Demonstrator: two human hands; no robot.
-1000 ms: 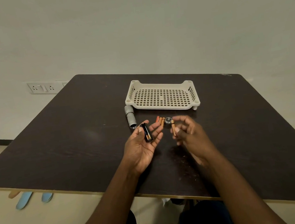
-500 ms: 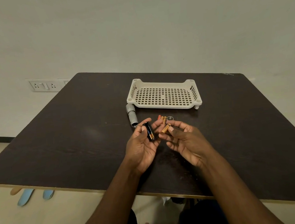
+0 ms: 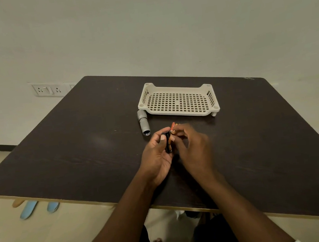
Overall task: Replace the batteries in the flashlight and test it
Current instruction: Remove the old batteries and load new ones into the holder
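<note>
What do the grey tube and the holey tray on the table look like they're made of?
The grey tube, the flashlight body, looks like metal with a matte silvery finish: ribbed bands and a bright rim at its open end. The tray looks like moulded cream plastic, with a uniform dull surface, a grid of square holes and rounded corners.

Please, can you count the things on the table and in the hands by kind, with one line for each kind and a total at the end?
Flashlight body, grey, lying on the table: 1
Perforated plastic tray, cream: 1
Black battery holder, held in the left hand: 1
Batteries, at the right hand's fingertips: at least 2; the hand may hide more
Total: at least 5
</note>
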